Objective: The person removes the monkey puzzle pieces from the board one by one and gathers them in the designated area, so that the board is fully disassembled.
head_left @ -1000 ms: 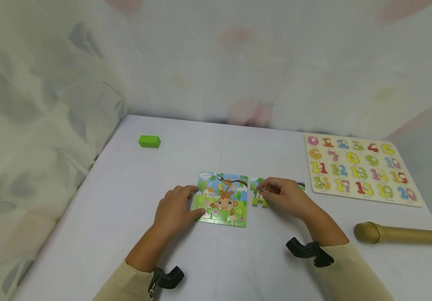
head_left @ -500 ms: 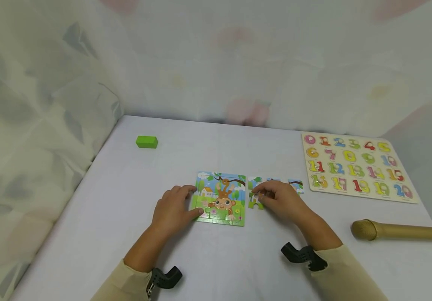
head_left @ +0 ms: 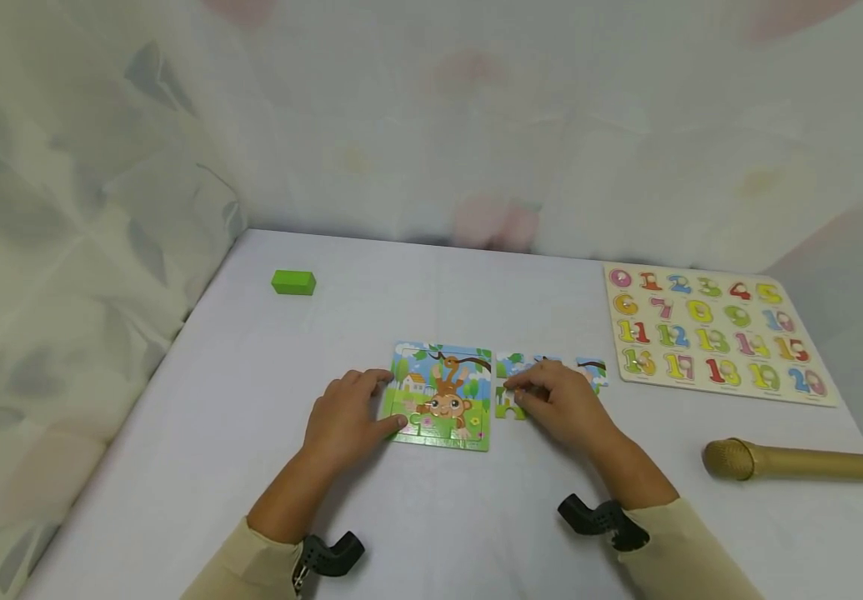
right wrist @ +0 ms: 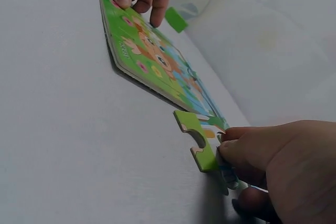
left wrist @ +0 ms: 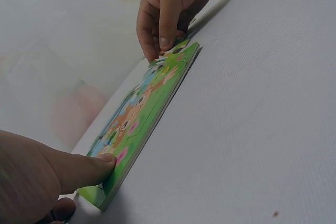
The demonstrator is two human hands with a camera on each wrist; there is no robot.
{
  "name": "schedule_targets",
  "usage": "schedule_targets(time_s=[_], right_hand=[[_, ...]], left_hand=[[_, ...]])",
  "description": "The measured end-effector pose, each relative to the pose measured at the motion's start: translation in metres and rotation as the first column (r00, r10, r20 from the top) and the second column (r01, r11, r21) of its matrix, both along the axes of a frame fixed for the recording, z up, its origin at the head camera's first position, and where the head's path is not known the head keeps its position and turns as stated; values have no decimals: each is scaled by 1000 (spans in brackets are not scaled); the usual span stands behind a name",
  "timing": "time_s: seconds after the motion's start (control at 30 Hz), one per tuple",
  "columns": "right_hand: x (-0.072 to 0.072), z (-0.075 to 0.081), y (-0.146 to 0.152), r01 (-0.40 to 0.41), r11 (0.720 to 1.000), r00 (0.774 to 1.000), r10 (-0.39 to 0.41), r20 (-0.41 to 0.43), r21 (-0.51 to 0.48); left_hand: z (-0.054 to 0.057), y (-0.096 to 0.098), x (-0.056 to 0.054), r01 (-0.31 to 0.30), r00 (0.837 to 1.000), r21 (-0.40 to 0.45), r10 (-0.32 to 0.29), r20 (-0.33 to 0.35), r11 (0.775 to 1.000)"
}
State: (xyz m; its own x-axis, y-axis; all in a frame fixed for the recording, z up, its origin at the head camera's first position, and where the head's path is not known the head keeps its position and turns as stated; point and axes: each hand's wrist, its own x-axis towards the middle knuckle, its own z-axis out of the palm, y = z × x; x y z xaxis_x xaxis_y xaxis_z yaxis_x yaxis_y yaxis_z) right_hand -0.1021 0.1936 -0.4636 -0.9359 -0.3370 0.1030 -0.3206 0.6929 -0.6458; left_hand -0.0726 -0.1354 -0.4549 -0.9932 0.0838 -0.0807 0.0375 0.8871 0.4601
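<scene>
Puzzle piece (right wrist: 208,159), green-edged and notched, sits pinched in my right hand (head_left: 564,404) just beside the glossy, square monkey puzzle (head_left: 442,400), where my left hand (head_left: 344,418) rests relaxed, thumb on top.

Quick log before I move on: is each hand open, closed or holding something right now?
Left hand: open, thumb resting on the monkey puzzle.
Right hand: holding a puzzle piece between thumb and fingers.

A white table (head_left: 431,517) carries a green block (head_left: 293,283), monkey puzzle (head_left: 442,398), puzzle pieces (head_left: 591,369), number board (head_left: 719,320) and gold microphone (head_left: 806,462)
</scene>
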Motion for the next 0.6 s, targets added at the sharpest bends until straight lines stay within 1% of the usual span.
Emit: schedule_targets(time_s=[0.17, 0.4, 0.6], right_hand=[[1, -2, 0, -2, 1000, 1000, 2, -28, -4], [3, -1, 0, 11, 1000, 1000, -11, -27, -19], [3, -4, 1, 23, 999, 999, -25, -45, -24]], left_hand=[[1, 0, 1, -2, 1000, 3, 2, -2, 1000], [1, 0, 2, 1, 1000, 3, -1, -6, 1000], [1, 0, 1, 1, 1000, 3, -1, -4, 1000]])
